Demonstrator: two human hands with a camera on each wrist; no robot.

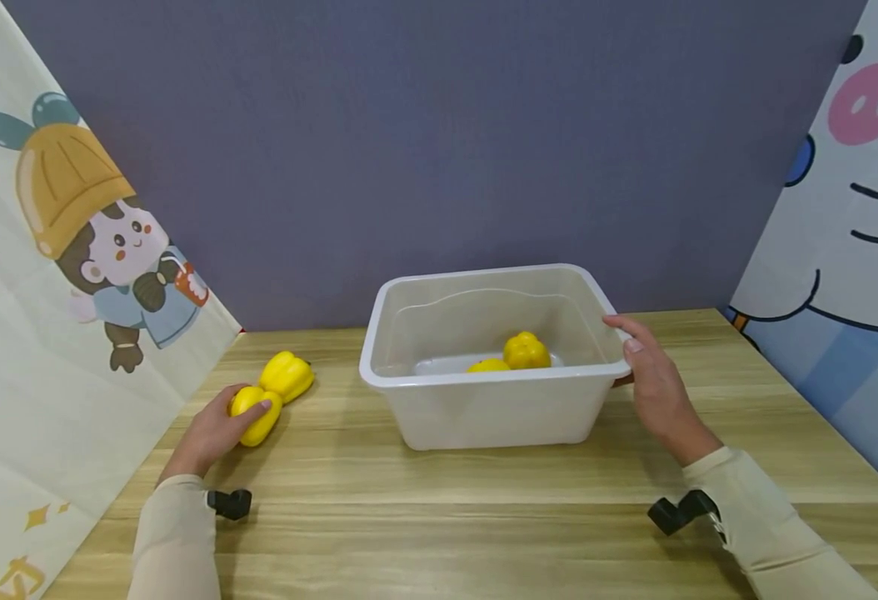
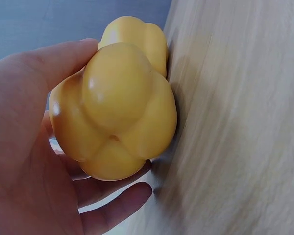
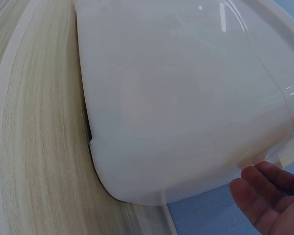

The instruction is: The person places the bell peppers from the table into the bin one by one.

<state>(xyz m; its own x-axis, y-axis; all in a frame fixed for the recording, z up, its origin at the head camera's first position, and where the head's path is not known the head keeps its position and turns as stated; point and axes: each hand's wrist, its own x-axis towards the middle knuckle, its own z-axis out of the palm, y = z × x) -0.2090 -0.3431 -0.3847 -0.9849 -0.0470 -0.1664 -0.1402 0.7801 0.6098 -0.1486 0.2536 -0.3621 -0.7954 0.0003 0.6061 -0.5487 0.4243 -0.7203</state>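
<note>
At the left of the table, my left hand [image 1: 210, 432] grips a yellow bell pepper [image 2: 115, 98], thumb on one side and fingers around the other. The pepper is close to the tabletop; whether it touches is unclear. Just behind it lies a second yellow bell pepper [image 1: 287, 377]. A white plastic bin [image 1: 495, 417] stands upright in the middle. My right hand [image 1: 660, 396] holds its right rim, with fingers by the outer wall in the right wrist view. Inside the bin are a yellow bell pepper [image 1: 526, 351] and another yellow piece [image 1: 488, 365], mostly hidden by the front wall.
The wood-grain table [image 1: 424, 525] meets a dark purple-grey panel [image 1: 439, 150] behind the bin. Printed cloth sheets flank it, a cartoon child [image 1: 124, 242] at left and a pink-snouted figure [image 1: 870, 104] at right.
</note>
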